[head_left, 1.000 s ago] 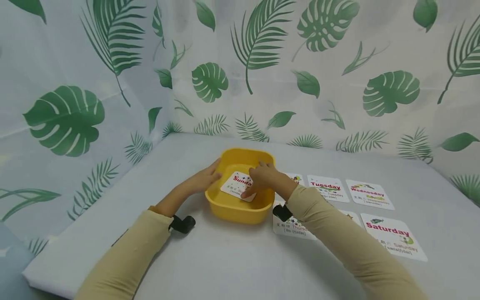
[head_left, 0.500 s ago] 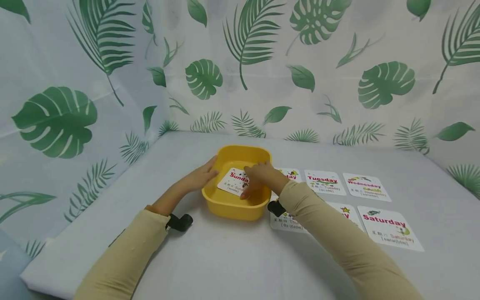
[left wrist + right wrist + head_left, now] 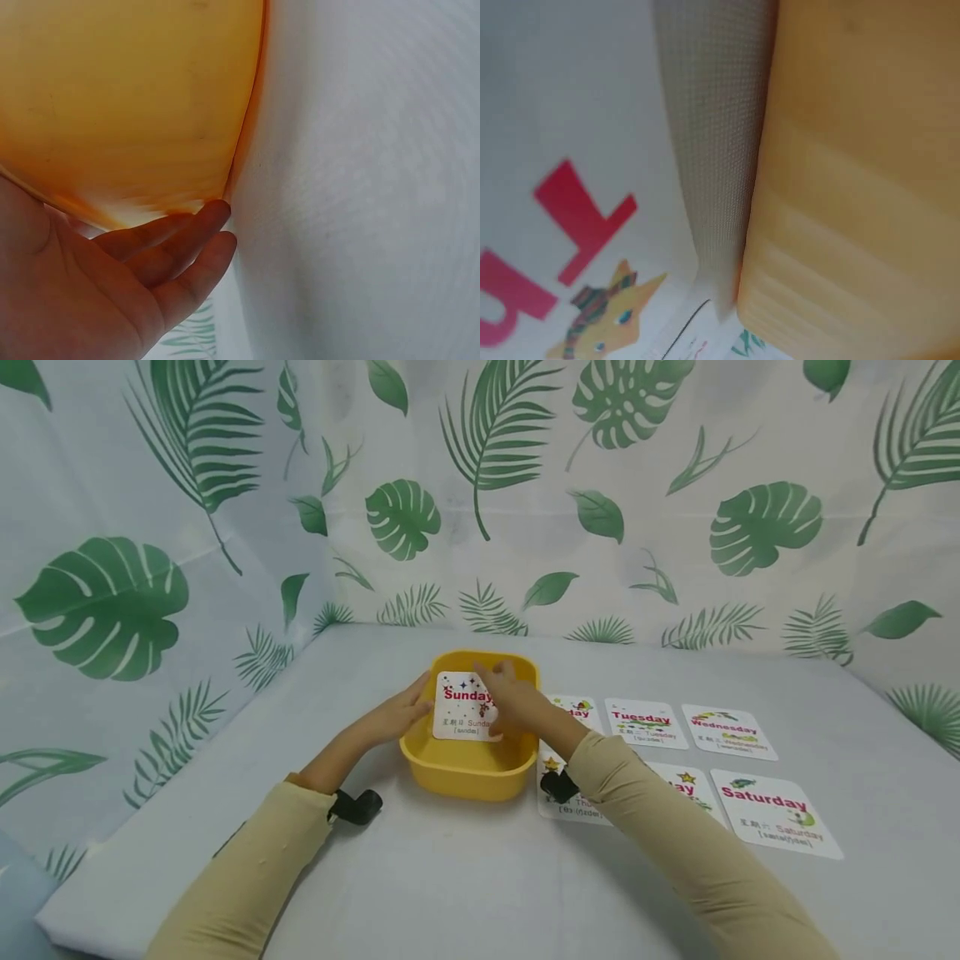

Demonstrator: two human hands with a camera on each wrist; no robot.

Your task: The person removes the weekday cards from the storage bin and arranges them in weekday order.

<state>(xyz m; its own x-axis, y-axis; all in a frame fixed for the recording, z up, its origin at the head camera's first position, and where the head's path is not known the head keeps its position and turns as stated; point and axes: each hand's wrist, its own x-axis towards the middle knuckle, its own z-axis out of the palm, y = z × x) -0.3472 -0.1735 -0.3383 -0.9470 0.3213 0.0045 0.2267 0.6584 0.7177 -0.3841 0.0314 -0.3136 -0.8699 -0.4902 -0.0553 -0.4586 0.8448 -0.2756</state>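
Observation:
A yellow plastic basin (image 3: 468, 783) stands on the table in the head view. My left hand (image 3: 397, 714) holds its left side, thumb over the rim; in the left wrist view the fingers (image 3: 187, 251) lie along the outer wall. A white card printed "Sunday" in red (image 3: 459, 708) is tilted up inside the basin, facing me. My right hand (image 3: 517, 700) pinches this card by its right edge, reaching over the basin's right rim. In the right wrist view the basin wall (image 3: 855, 187) hides that hand.
Several day cards lie in two rows right of the basin, among them Tuesday (image 3: 647, 724), Wednesday (image 3: 729, 732) and Saturday (image 3: 776, 814). The Thursday card (image 3: 573, 808) lies close beside the basin, partly under the right wrist. A leaf-print curtain (image 3: 525, 568) stands behind the table.
The Sunday card, which lay slanted in the basin, is now raised and straightened in my right hand. The left hand stays at the basin's side. The head view has shifted slightly.

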